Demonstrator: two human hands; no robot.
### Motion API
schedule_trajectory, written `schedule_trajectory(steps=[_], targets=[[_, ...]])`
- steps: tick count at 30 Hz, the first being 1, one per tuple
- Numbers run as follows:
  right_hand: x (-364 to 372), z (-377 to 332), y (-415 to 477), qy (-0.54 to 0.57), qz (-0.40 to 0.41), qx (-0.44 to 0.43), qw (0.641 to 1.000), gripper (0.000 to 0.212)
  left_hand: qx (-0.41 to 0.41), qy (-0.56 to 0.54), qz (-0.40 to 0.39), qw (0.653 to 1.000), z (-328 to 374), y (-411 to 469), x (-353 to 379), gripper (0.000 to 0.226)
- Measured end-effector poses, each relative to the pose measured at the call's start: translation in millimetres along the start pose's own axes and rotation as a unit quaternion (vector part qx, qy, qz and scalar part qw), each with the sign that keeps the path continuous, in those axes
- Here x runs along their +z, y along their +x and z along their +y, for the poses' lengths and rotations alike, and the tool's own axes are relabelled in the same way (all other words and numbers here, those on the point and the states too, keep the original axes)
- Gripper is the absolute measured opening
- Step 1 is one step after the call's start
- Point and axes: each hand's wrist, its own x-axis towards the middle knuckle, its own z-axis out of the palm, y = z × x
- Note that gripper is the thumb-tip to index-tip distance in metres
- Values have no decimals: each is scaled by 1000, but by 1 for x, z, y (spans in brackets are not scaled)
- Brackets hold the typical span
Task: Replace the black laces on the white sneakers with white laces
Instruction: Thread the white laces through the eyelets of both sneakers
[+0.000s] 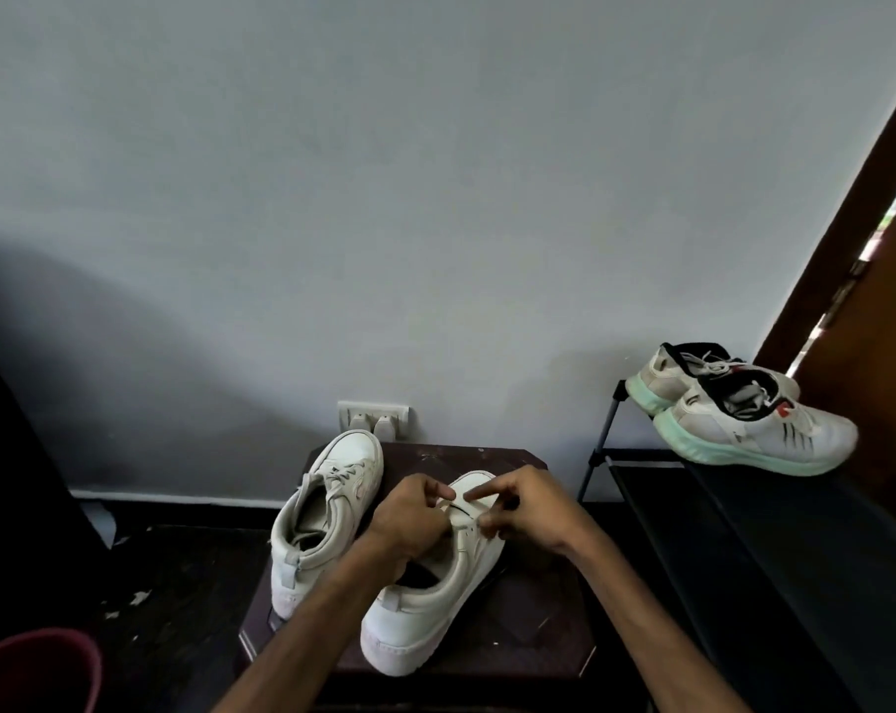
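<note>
Over the far eyelets of the near white leather sneaker point(435, 609), both sets of fingertips meet. Left fingers point(438, 490) are curled, thumb against index. Right fingers point(479, 494) have the index stretched left and the rest curled under. Each seems to pinch a thin lace strand point(465, 511), which shows dark across the tongue; the exact grip is too small to read.

Left hand point(410, 517) and right hand point(531, 509) flank the throat, about equally close.

Sneaker's long axis: heel near, toe far, angled slightly right. The open eyelet rows therefore run back from the fingers toward the person, so the next threading probably works nearward.

A second white leather sneaker point(327, 506) lies just left, already in pale laces. Both sit on a dark wooden stool point(538, 609).
</note>
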Motion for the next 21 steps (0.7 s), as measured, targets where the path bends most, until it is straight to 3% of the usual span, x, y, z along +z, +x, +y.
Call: schedule_trajectory(steps=[3,6,9,12,17,21], targets=[[1,-17,3,-58,3,37,998,12,1,-10,-10,1000,-8,4,-2,17],[9,-26,10,-210,36,64,975,17,3,-9,10,1000,-5,2,4,17],[18,-43,17,-322,55,98,940,23,-38,-85,21,995,-7,9,3,16],[25,-66,22,-407,21,112,906,36,-80,-137,13,987,1,14,-12,25],[36,-87,31,-482,-35,122,867,31,-101,-151,0,983,4,12,-32,37],[38,-95,34,-501,-58,127,854,31,-91,-99,14,991,2,13,-27,9]])
